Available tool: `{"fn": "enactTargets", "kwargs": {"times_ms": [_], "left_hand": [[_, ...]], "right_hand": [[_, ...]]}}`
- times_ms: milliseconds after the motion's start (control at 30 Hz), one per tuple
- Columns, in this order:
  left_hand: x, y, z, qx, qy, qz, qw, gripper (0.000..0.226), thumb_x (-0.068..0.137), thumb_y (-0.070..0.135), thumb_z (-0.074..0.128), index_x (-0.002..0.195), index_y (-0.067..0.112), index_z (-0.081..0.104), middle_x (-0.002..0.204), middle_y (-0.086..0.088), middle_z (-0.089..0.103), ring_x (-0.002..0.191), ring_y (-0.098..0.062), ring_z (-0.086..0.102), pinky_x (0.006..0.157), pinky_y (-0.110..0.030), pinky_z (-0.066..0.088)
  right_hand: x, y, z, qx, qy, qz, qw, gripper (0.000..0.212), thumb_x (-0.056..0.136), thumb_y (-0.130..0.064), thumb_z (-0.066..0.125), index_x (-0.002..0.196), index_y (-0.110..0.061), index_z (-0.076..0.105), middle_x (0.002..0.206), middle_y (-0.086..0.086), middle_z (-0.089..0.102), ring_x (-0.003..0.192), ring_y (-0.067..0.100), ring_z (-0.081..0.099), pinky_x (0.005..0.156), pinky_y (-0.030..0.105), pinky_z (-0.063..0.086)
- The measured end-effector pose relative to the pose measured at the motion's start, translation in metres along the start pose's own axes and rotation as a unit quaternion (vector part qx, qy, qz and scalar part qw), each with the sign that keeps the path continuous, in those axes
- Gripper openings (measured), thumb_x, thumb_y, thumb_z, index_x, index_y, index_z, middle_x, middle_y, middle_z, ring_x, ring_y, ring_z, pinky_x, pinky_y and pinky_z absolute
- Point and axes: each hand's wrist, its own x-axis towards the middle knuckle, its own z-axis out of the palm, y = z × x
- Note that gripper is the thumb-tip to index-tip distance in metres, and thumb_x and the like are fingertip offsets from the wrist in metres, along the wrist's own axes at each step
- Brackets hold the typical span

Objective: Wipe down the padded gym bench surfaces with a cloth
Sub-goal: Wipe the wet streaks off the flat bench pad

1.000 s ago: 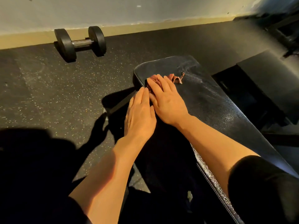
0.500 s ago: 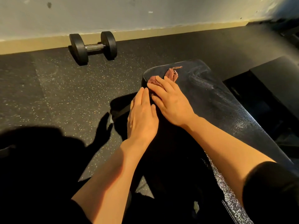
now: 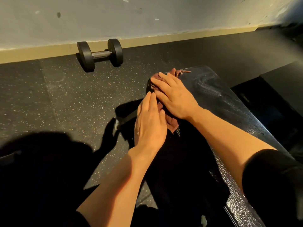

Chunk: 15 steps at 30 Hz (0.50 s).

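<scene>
A black padded gym bench (image 3: pixel 218 102) runs from the lower right up to the middle of the view, with wet wipe streaks near its far end. A reddish-brown cloth (image 3: pixel 171 122) lies on the pad's far left corner. My right hand (image 3: pixel 173 95) presses flat on the cloth with straight fingers. My left hand (image 3: pixel 150 123) lies flat beside it at the pad's left edge, fingers straight, touching the cloth's near part. Most of the cloth is hidden under both hands.
A black dumbbell (image 3: pixel 100 54) lies on the speckled rubber floor (image 3: pixel 65 99) by the wall's baseboard. Another dark padded piece (image 3: pixel 282 82) stands to the right of the bench. My shadow covers the floor at lower left.
Both hands have slid slightly toward me along the pad's left edge, and more of the cloth now shows behind my right hand. The camera has tilted up and left.
</scene>
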Motion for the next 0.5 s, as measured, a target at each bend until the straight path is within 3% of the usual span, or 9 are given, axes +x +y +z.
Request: {"fn": "enactTargets", "kwargs": {"times_ms": [67, 133, 233, 300, 367, 433, 500], "left_hand": [[-0.003, 0.002, 0.003, 0.018, -0.023, 0.014, 0.999, 0.059, 0.100, 0.020, 0.043, 0.152, 0.014, 0.016, 0.159, 0.001, 0.012, 0.144, -0.014, 0.010, 0.114, -0.023, 0.011], [-0.005, 0.005, 0.004, 0.031, -0.054, 0.034, 0.997, 0.061, 0.099, 0.025, 0.045, 0.152, 0.014, 0.016, 0.160, 0.002, 0.010, 0.145, -0.014, 0.008, 0.116, -0.027, 0.012], [-0.004, 0.005, 0.005, 0.050, -0.070, 0.046, 0.995, 0.065, 0.098, 0.032, 0.048, 0.152, 0.015, 0.015, 0.160, 0.004, 0.007, 0.146, -0.012, 0.003, 0.117, -0.029, 0.013], [-0.004, 0.006, 0.005, 0.056, -0.064, 0.048, 0.995, 0.069, 0.096, 0.034, 0.051, 0.152, 0.014, 0.015, 0.160, 0.003, 0.006, 0.146, -0.012, 0.001, 0.117, -0.029, 0.010], [-0.005, 0.008, 0.006, 0.054, -0.054, 0.052, 0.996, 0.074, 0.093, 0.035, 0.056, 0.151, 0.013, 0.015, 0.160, 0.001, 0.008, 0.146, -0.012, 0.002, 0.119, -0.029, 0.009], [-0.006, 0.010, 0.007, 0.051, -0.047, 0.055, 0.996, 0.078, 0.091, 0.035, 0.059, 0.151, 0.011, 0.015, 0.159, -0.001, 0.010, 0.146, -0.012, 0.003, 0.120, -0.030, 0.010], [-0.008, 0.012, 0.010, 0.058, -0.051, 0.061, 0.995, 0.078, 0.093, 0.035, 0.057, 0.152, 0.012, 0.012, 0.160, -0.001, 0.006, 0.146, -0.012, 0.001, 0.120, -0.031, 0.010]], "right_hand": [[-0.005, 0.016, -0.004, -0.016, -0.020, -0.012, 1.000, 0.049, 0.099, -0.040, 0.029, 0.142, -0.020, 0.043, 0.149, 0.008, 0.038, 0.140, 0.027, 0.029, 0.115, 0.040, 0.017], [0.003, 0.046, -0.004, -0.065, -0.013, 0.036, 0.997, 0.054, 0.098, -0.044, 0.022, 0.139, -0.021, 0.047, 0.143, 0.005, 0.045, 0.133, 0.033, 0.037, 0.107, 0.049, 0.027], [0.011, 0.065, -0.007, -0.129, -0.041, 0.142, 0.981, 0.070, 0.094, -0.057, 0.000, 0.141, -0.027, 0.041, 0.149, 0.002, 0.040, 0.141, 0.034, 0.024, 0.112, 0.057, 0.016], [0.009, 0.049, -0.006, -0.121, -0.034, 0.131, 0.983, 0.055, 0.101, -0.048, 0.017, 0.137, -0.020, 0.048, 0.149, 0.009, 0.039, 0.140, 0.036, 0.026, 0.113, 0.056, 0.016], [-0.001, 0.026, -0.002, -0.084, 0.037, 0.056, 0.994, 0.043, 0.099, -0.036, 0.040, 0.134, -0.013, 0.052, 0.145, 0.016, 0.043, 0.137, 0.039, 0.032, 0.115, 0.053, 0.020], [-0.011, 0.012, -0.005, -0.036, 0.031, 0.031, 0.998, 0.051, 0.098, -0.039, 0.036, 0.143, -0.015, 0.041, 0.149, 0.013, 0.038, 0.142, 0.029, 0.025, 0.119, 0.041, 0.013], [-0.008, 0.025, -0.006, -0.021, 0.000, 0.012, 1.000, 0.050, 0.100, -0.035, 0.031, 0.145, -0.015, 0.038, 0.150, 0.009, 0.037, 0.143, 0.024, 0.024, 0.116, 0.039, 0.014]]}}
